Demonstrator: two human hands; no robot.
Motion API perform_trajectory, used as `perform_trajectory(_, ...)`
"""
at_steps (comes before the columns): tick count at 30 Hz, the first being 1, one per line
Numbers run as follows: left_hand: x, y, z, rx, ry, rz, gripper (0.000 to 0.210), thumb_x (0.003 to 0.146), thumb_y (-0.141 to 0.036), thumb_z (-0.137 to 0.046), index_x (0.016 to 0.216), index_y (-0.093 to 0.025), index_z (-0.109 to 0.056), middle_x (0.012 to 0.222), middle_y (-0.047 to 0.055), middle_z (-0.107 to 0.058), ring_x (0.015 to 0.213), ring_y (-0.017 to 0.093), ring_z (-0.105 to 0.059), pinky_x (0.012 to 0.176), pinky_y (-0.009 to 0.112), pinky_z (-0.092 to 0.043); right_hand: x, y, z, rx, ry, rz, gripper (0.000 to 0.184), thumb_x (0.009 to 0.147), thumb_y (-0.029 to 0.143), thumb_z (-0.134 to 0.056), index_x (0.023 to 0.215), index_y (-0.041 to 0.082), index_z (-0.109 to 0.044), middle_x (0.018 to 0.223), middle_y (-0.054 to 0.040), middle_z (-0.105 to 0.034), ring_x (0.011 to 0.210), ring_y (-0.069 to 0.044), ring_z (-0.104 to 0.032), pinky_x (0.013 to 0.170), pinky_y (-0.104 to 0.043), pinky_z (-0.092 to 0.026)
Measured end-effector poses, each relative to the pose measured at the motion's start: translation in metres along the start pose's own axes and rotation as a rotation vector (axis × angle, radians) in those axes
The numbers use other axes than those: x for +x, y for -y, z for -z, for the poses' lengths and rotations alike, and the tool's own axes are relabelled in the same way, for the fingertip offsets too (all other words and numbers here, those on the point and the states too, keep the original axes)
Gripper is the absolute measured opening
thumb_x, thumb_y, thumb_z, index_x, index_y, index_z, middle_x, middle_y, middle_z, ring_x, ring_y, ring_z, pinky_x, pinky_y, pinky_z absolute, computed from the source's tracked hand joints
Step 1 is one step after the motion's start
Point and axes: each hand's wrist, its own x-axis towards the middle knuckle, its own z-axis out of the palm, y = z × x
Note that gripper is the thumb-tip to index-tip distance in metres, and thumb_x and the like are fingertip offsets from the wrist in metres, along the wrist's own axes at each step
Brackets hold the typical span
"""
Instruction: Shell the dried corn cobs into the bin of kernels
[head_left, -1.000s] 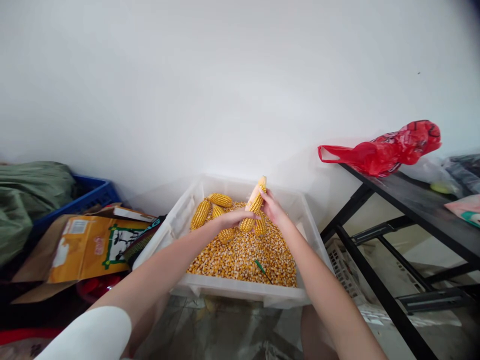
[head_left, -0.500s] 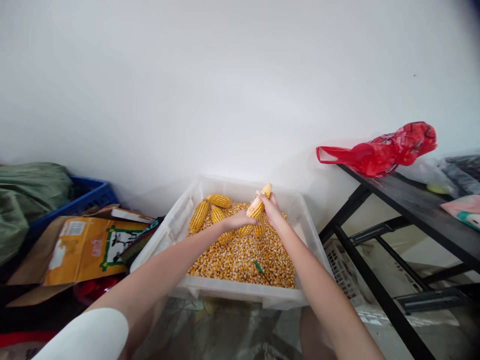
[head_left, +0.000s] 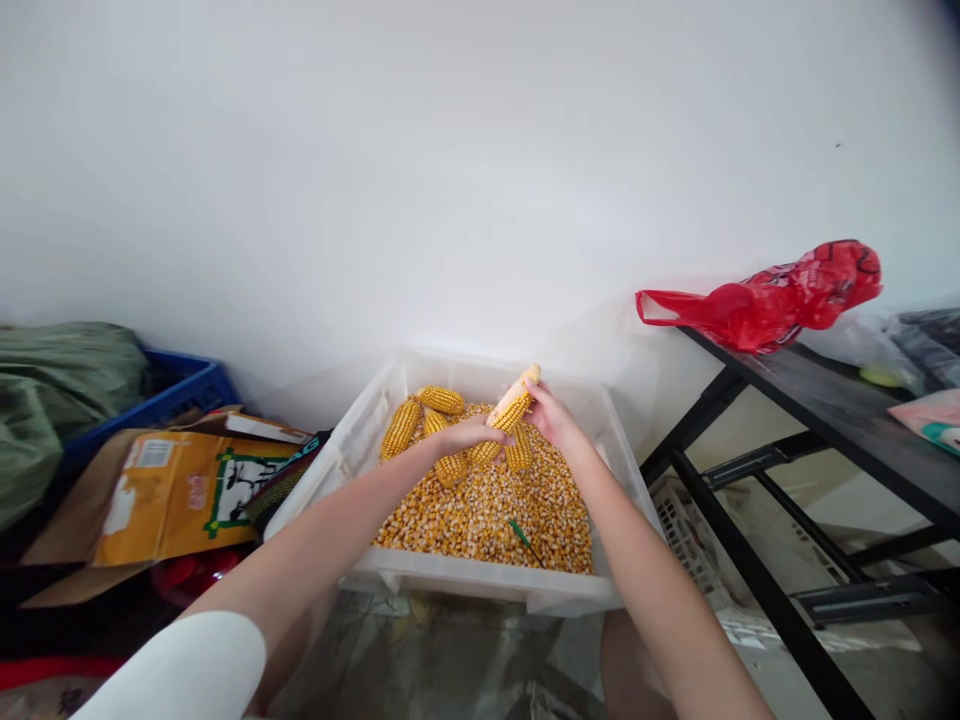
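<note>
A partly shelled corn cob (head_left: 514, 402) is held slantwise between my two hands, above a bin of kernels. Its upper left side is bare and pale; yellow kernels still cover the lower right side. My left hand (head_left: 478, 434) is closed around the cob's lower end. At the upper right, my right hand (head_left: 548, 411) grips the cob near its tip, some fingers hidden behind it. Below lie loose corn kernels (head_left: 480, 520) and several whole corn cobs (head_left: 401, 428), in a white plastic bin (head_left: 450, 570). A thin green-handled tool (head_left: 519, 533) rests on the kernels.
Left of the bin are a flattened orange cardboard box (head_left: 180, 490) and a blue crate (head_left: 191, 385) with a green bag. To the right stands a black metal-framed table (head_left: 847, 400) with a red plastic bag (head_left: 780, 300). A white wall (head_left: 480, 180) rises behind.
More of the cob's bare side shows now. My right hand has shifted slightly right and sits more on the cob's side, and the view has moved a little.
</note>
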Motion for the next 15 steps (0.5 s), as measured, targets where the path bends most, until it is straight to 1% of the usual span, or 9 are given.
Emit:
perform_trajectory(3,0.001,0.0,0.005,0.104,0.013,0.003,0.018,0.066,-0.028,-0.061,0.074,-0.013,-0.056,0.062,0.003,-0.059,0.056,0.015,-0.056,0.056,0.026,-0.047,0.0,-0.002,-0.001,-0.043,-0.02,0.012,0.029,0.064,0.037,-0.067,0.085,0.021,-0.053,0.079,0.0008,-0.06,0.073,-0.014,-0.057,0.062,-0.026,-0.047)
perform_trajectory(7,0.002,-0.001,0.012,0.215,-0.056,0.014,0.021,0.062,-0.026,-0.064,0.077,-0.013,-0.057,0.065,0.002,-0.061,0.056,0.015,-0.056,0.056,0.025,-0.046,0.0,-0.01,-0.009,-0.132,-0.18,0.055,0.039,0.057,0.031,-0.072,0.087,0.023,-0.048,0.074,0.0041,-0.057,0.068,-0.012,-0.056,0.06,-0.024,-0.046)
perform_trajectory(9,0.001,-0.003,0.013,0.221,-0.055,0.027,0.023,0.061,-0.024,-0.065,0.08,-0.014,-0.057,0.066,0.002,-0.061,0.057,0.015,-0.056,0.057,0.026,-0.046,-0.001,-0.01,-0.011,-0.163,-0.21,0.055,0.044,0.055,0.028,-0.073,0.089,0.023,-0.046,0.073,0.0052,-0.056,0.066,-0.012,-0.056,0.059,-0.023,-0.046)
perform_trajectory(10,0.0,-0.005,0.014,0.213,-0.04,0.031,0.023,0.061,-0.024,-0.065,0.08,-0.014,-0.057,0.066,0.002,-0.061,0.057,0.015,-0.057,0.057,0.026,-0.046,-0.002,-0.009,-0.011,-0.159,-0.184,0.042,0.045,0.055,0.028,-0.073,0.091,0.024,-0.045,0.074,0.0052,-0.057,0.067,-0.012,-0.057,0.06,-0.023,-0.046)
perform_trajectory(14,-0.004,-0.011,0.016,0.198,0.056,0.033,0.016,0.062,-0.026,-0.063,0.071,-0.014,-0.057,0.057,0.001,-0.057,0.053,0.015,-0.055,0.059,0.027,-0.046,-0.005,0.001,-0.007,-0.016,0.05,-0.055,0.044,0.063,0.035,-0.068,0.1,0.025,-0.045,0.082,0.0014,-0.062,0.077,-0.016,-0.06,0.067,-0.028,-0.048)
perform_trajectory(15,-0.004,-0.011,0.017,0.211,0.06,0.035,0.015,0.062,-0.026,-0.063,0.07,-0.013,-0.058,0.056,0.001,-0.057,0.054,0.015,-0.055,0.06,0.026,-0.045,-0.006,0.002,-0.007,0.012,0.077,-0.061,0.043,0.065,0.036,-0.067,0.1,0.025,-0.045,0.082,0.0004,-0.062,0.079,-0.016,-0.06,0.068,-0.029,-0.048)
